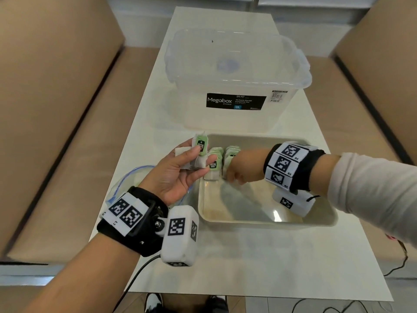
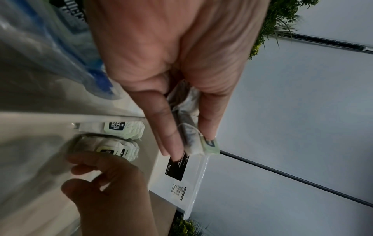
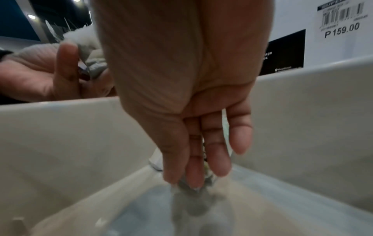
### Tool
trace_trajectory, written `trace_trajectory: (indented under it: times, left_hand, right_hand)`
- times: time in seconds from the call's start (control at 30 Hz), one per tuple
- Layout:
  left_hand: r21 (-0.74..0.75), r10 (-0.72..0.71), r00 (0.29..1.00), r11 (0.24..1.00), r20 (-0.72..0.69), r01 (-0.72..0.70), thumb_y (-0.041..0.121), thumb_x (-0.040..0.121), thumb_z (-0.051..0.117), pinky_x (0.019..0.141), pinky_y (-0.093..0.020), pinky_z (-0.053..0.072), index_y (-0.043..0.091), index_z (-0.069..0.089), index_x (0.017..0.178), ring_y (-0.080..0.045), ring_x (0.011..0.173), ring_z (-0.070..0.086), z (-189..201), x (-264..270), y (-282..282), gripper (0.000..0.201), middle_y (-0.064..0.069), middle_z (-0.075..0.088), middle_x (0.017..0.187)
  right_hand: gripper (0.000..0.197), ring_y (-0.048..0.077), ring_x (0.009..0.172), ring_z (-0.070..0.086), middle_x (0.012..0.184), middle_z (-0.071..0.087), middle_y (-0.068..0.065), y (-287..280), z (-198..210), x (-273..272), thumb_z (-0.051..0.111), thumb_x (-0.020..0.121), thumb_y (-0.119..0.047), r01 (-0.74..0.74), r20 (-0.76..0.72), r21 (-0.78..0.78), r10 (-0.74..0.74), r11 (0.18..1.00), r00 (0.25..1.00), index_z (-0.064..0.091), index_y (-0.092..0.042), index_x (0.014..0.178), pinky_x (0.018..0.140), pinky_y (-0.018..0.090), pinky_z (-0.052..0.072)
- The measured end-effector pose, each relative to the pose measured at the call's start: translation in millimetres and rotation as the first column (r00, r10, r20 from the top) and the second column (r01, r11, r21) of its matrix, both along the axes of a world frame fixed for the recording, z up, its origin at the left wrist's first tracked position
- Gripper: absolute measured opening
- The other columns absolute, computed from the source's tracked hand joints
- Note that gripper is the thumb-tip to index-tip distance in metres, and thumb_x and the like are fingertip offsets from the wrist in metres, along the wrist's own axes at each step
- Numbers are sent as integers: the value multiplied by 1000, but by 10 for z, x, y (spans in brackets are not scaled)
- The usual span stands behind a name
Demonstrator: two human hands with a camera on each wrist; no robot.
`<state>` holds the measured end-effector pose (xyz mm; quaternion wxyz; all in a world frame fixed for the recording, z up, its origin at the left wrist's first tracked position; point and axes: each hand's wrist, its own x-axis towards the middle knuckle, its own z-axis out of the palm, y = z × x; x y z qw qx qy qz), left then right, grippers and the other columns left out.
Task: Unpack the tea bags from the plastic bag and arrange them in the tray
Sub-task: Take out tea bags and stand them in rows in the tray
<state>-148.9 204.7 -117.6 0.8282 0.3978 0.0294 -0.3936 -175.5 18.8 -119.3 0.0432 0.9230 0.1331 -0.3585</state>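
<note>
closest to the head cam is the left hand (image 1: pixel 178 175), palm up just off the tray's left rim, fingers and thumb curled round a small bunch of tea bags (image 1: pixel 198 154) with a green tag sticking up. The tray (image 1: pixel 268 220) is the landmark here: big clear storage box (image 1: pixel 237 80) right behind its far rim, the plastic bag (image 1: pixel 126 177) flat on the worktop (image 1: pixel 248 256) off its left side, under the left wrist

inside the tray, two rows of tea bags (image 1: pixel 222 161) stand on edge in the far left corner, the rows running from the far wall toward the near rim. The right hand (image 1: pixel 239 175) is down at the near end of the right-hand row, so that's the hand nearer the gap where the next bag goes; the left one's supply sits just left of the rows, over the rim

head view hides the right fingertips. Right wrist cam shows fingers pointing down at the tray floor with something pale between them, probably a bag, too blurry to be sure. Left wrist cam shows the held bunch edge-on, string and tag visible
</note>
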Motion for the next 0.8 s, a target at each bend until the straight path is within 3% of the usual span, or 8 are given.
trace_trajectory:
  times: [0.1,0.23,0.33,0.4,0.47,0.53,0.63,0.8]
  left_hand:
    - [0,3,1000,1000,0,-3,13,72,60,55,-22,58,10,56,115,-23,86,72,-14,5,1,44,-5,72,96]
    - [12,2,1000,1000,-4,-2,15,72,60,58,-23,58,11,57,113,-23,88,71,-19,4,10,41,-7,73,95]
    - [24,-16,1000,1000,-19,16,10,84,54,61,-25,58,9,57,115,-25,89,71,-7,13,12,31,-10,72,95]
    - [60,-26,1000,998,-3,26,5,90,49,62,-26,58,7,53,122,-26,93,69,10,14,-23,32,-13,71,98]
    - [111,-49,998,993,44,43,2,91,47,62,-26,59,5,51,127,-26,95,66,30,10,-78,36,-15,68,104]
    - [152,-86,991,986,103,70,2,91,47,60,-25,59,6,51,127,-23,88,66,67,-12,-147,36,-16,65,106]
    - [160,-113,984,983,137,91,3,92,47,61,-25,60,9,57,117,-18,75,71,120,-45,-231,27,-12,69,97]
    - [173,-117,980,981,161,89,6,94,44,63,-26,60,10,60,111,-19,81,70,111,-70,-281,23,-10,71,96]
  right_hand:
    - [33,18,87,45,96,51,-2,-7,-38,56,46,92,-9,-35,-22,-30,35,999,999,58,-14,122,75,22,32]
    - [35,21,100,54,116,61,-1,-43,-52,67,53,91,-16,39,-26,-37,-40,999,999,57,-20,126,82,25,38]
    - [23,19,85,53,99,63,1,-96,129,63,46,96,-25,206,154,85,-217,975,964,63,-16,108,77,26,39]
    - [31,15,71,56,88,66,1,-128,338,34,40,99,-35,336,287,337,-436,879,853,63,-15,93,73,26,41]
    - [37,13,57,55,79,67,0,-93,538,-5,40,97,-44,396,225,614,-633,682,741,62,-15,86,63,25,43]
    - [36,13,51,55,72,68,-1,-23,695,-59,52,90,-48,413,153,717,-705,562,693,62,-14,85,53,22,44]
    - [13,5,42,55,59,65,-8,0,793,-111,71,82,-28,375,210,706,-683,601,700,67,-18,75,44,12,42]
    - [14,3,43,56,60,63,-9,-171,856,-176,69,83,-14,386,197,734,-718,559,667,63,-20,72,43,9,40]
